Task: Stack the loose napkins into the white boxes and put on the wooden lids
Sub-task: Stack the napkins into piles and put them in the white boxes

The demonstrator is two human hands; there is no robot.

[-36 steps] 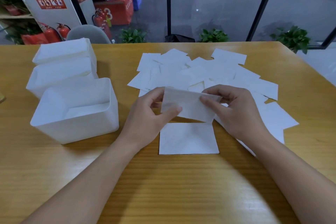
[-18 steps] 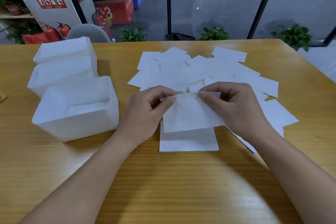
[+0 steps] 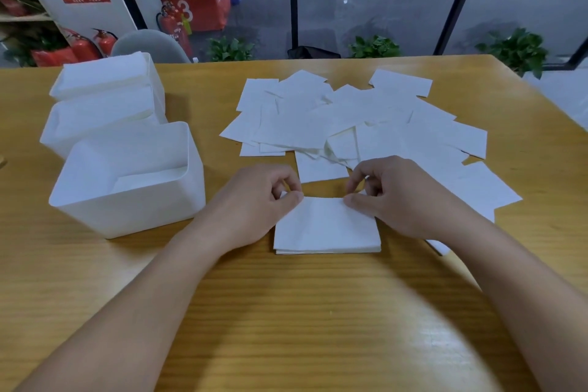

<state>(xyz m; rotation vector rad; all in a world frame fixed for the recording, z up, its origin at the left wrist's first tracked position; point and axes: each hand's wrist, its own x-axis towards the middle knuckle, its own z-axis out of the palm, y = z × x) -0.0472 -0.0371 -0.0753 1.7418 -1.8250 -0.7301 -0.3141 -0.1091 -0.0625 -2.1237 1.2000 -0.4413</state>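
A small stack of napkins (image 3: 327, 227) lies flat on the wooden table (image 3: 302, 312), near-centre, w/ its edges roughly squared. Its far edge is pinched at both corners: the left hand (image 3: 254, 205) grips the far-left corner w/ curled fingers and thumb, the right hand (image 3: 394, 197) grips the far-right corner likewise. Neither hand is spread open; only the napkin paper is held.

Just beyond the hands, a loose pile of napkins (image 3: 366, 124) is spread over the far-centre and right of the table, many overlapping at odd angles.

To the left, three white boxes are set in a row running near to far. The nearest box (image 3: 127, 181) is open, and only a low layer of napkins appears to be inside. The middle box (image 3: 98, 118) and far box (image 3: 105, 76) look filled close to the rim. No wooden lids are seen.

Likely risks, as judged: the top sheet could be dragged askew if the corners are released unevenly, so the stack loses alignment. Thin paper may fold or snag on the box rim during transfer. Loose sheets at the right could be brushed off the table edge by a forearm.
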